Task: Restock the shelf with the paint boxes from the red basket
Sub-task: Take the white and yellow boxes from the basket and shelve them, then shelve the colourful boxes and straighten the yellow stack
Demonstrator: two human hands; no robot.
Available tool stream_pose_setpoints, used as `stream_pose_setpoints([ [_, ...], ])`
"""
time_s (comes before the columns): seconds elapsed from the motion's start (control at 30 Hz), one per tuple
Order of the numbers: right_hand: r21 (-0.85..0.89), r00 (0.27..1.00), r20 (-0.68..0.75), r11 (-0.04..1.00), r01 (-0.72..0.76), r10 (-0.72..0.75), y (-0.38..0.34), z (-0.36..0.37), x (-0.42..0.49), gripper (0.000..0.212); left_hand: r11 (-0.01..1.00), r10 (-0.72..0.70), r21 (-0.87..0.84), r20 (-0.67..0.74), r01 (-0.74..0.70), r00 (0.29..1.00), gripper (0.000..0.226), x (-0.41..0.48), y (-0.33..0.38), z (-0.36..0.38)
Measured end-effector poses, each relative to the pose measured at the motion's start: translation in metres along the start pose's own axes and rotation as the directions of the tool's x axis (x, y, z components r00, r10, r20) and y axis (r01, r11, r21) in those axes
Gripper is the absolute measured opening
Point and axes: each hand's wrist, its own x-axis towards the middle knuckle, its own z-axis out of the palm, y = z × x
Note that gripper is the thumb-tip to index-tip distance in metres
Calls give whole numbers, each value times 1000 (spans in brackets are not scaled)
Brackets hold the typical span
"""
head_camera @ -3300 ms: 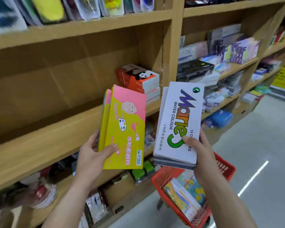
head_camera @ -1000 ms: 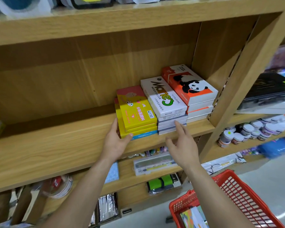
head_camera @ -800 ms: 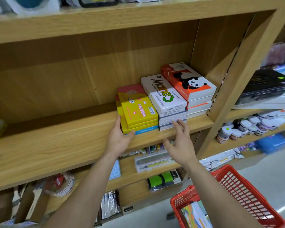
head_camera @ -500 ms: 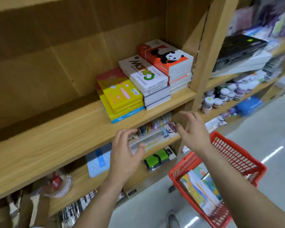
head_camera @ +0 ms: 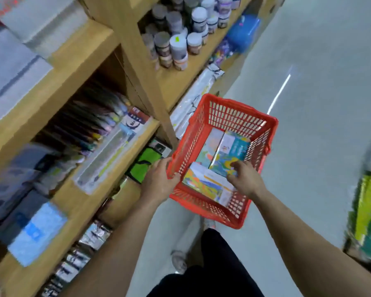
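Head view: left of the left grip the shelf (head_camera: 81, 200) runs up and away, its front edge near the knuckles. A green pouch (head_camera: 146, 163) lies on a lower board just beside them. The left hand (head_camera: 159, 183) holds the basket (head_camera: 234, 105) at its near left rim. Thumb and fingers pinch the mesh wall, so this grip is narrow and filled with rim.

Right of that grip, inside the basket, lie the boxes (head_camera: 208, 183). One lies flat near the front wall and more lie beyond it toward the far wall. The right hand (head_camera: 246, 181) reaches in from the near right corner with its fingers curled down onto them. This grip is narrow, but blur hides whether a box is already pinched.

The step in hand appears to be taking the next boxes out. It should go best with the left grip steadying the rim while the right fingers work under a long edge. The boxes then want lifting flat and straight up until they clear the wall, since the mesh holes could catch a tilted corner. Taking the top box first keeps the rest from sliding.

The basket walls close in on all sides of the right grip, so the only way out is upward. Right of it the floor (head_camera: 319, 146) lies open and gives room to swing. Leftward, the shelf post and front edge stand close, so the carry should rise before it turns toward them.
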Motion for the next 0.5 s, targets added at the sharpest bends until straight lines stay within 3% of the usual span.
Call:
stream_pose_setpoints([
  [0.13,-36,985,174,999,-15,21,16,58,73,61,998,9,70,-31,-7,999,65,57,-6,37],
  [0.3,-161,959,270,986,-39,82,36,119,128,63,998,41,38,23,-42,999,76,96,-41,61],
  [0.37,-235,960,260,971,-37,100,45,134,139,68,996,88,8,71,-89,994,81,100,-54,72],
  [0.5,-233,963,225,968,-96,150,47,150,147,95,979,178,-108,38,-173,983,79,105,-67,89],
])
